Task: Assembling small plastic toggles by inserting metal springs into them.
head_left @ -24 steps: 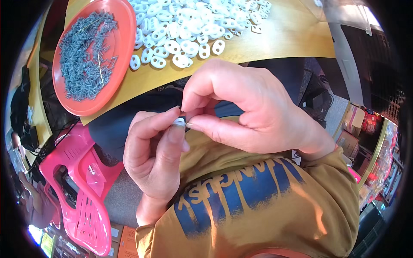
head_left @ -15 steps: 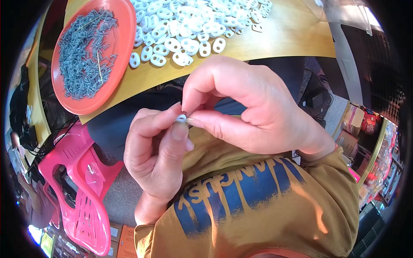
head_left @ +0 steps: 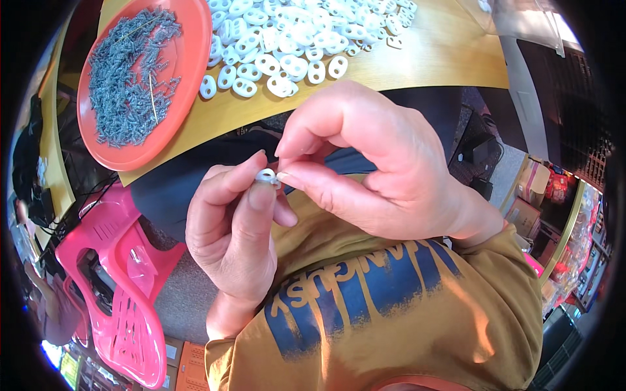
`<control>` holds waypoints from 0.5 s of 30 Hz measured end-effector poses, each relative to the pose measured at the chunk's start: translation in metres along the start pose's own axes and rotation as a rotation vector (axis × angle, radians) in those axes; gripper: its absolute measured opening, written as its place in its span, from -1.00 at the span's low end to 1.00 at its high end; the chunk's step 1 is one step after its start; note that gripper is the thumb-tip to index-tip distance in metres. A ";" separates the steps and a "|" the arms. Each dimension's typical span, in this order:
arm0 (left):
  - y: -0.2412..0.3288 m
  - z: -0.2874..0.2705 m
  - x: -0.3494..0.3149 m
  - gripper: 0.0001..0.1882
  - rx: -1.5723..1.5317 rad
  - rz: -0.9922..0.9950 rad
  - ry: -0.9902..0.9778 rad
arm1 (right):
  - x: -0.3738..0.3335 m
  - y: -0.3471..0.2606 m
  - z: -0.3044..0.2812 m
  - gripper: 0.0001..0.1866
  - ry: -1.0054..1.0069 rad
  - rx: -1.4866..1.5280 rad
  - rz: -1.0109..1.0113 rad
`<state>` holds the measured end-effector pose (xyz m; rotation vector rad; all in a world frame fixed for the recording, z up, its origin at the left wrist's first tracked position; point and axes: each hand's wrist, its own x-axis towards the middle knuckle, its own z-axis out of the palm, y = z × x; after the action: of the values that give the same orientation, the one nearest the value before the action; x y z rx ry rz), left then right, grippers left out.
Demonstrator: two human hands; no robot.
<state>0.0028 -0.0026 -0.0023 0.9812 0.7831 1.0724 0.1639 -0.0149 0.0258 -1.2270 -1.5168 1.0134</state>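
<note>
My left hand (head_left: 231, 228) pinches a small white two-holed plastic piece (head_left: 266, 175) between thumb and fingers, one hole facing up. Close against its right side is my right hand (head_left: 385, 169), thumb and forefinger drawn together in a pinch. Whatever those right fingertips hold, if anything, is too small and hidden to make out. Both hands are over my lap, in front of the table edge. Beyond them lies a heap of similar white two-holed pieces (head_left: 280, 45). At the far left, many small metal springs (head_left: 120, 85) fill a red round tray (head_left: 189, 68).
The yellow wooden table (head_left: 443, 62) has its near edge just beyond my hands. A clear plastic bag (head_left: 521, 19) lies at its far right corner. A pink plastic chair (head_left: 130, 313) stands at my left, and cardboard boxes (head_left: 525, 215) are on the right.
Both hands have shifted slightly left, and the white piece has turned a little so more of its hole shows. My right fingertips stay beside it.
</note>
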 end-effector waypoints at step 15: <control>-0.002 0.002 0.000 -0.80 -0.137 -0.077 0.047 | -0.004 0.003 0.006 -0.85 0.046 -0.089 -0.104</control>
<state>0.0054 -0.0035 -0.0029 0.8066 0.7693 1.0706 0.1594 -0.0181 0.0211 -1.2113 -1.5873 0.8525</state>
